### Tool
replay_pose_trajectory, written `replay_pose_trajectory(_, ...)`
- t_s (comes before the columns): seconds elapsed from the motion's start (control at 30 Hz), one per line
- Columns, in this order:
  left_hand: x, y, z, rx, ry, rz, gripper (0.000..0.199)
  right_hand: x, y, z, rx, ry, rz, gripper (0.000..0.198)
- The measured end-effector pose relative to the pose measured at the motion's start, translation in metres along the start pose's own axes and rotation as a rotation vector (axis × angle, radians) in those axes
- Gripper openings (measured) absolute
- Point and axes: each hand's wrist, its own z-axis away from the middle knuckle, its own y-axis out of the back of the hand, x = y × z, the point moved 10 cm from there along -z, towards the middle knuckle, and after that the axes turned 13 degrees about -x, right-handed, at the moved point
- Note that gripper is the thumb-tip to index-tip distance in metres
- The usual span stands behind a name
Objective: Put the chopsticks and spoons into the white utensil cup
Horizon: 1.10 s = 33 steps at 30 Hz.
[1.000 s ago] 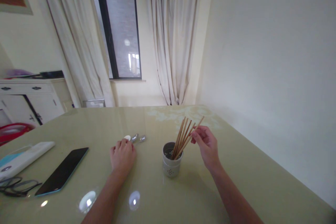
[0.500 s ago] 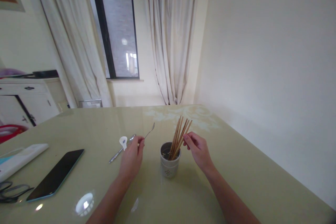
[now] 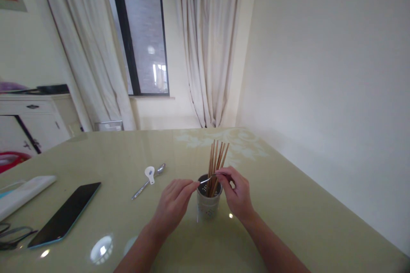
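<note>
- Left hand (image 3: 174,205) just beside the white holder (image 3: 208,207), fingertips (image 3: 194,184) pinched on the end of a thin metal spoon (image 3: 208,177).
- Spoon lying almost level across the holder's mouth, spanning from left fingertips to right fingertips.
- Right hand (image 3: 237,196) on the holder's other side, fingers (image 3: 223,175) curled and gripping the spoon's far end, just in front of the chopsticks (image 3: 216,166).
- Chopsticks upright in the holder, between the two sets of fingertips.
- Beyond the left fingers: a white spoon (image 3: 149,174) and a second metal spoon (image 3: 147,181) on the table (image 3: 304,217).
- Further left: a dark phone (image 3: 65,214).
</note>
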Motion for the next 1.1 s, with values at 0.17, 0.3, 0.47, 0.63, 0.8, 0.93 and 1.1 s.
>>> replay_pose_trajectory(0.17,-0.020,-0.008,0.006,-0.055,0.175,0.060,0.027,0.021,0.032,-0.001,0.243,-0.104,-0.217,0.014)
replay_pose_trajectory(0.3,-0.036,-0.025,0.012,-0.155,0.297,0.200,0.035,0.033,0.072,0.000,0.482,-0.114,-0.290,0.020)
replay_pose_trajectory(0.47,-0.036,-0.042,0.015,-0.250,0.299,0.329,0.046,0.034,0.080,-0.001,0.491,-0.132,-0.264,0.025)
replay_pose_trajectory(0.63,-0.030,-0.047,0.013,-0.276,0.296,0.387,0.040,0.029,0.051,-0.005,0.296,-0.167,-0.220,0.027)
replay_pose_trajectory(0.8,-0.050,-0.040,0.012,-0.226,0.369,0.305,0.034,0.031,0.023,-0.004,0.135,-0.194,-0.180,0.024)
replay_pose_trajectory(0.93,-0.096,-0.019,0.028,-0.206,0.609,-0.145,0.031,0.029,0.012,-0.004,0.068,-0.187,-0.064,0.021)
replay_pose_trajectory(1.1,-0.141,-0.007,0.067,-0.477,0.965,-0.559,0.035,0.031,0.012,-0.006,0.060,-0.208,-0.011,0.025)
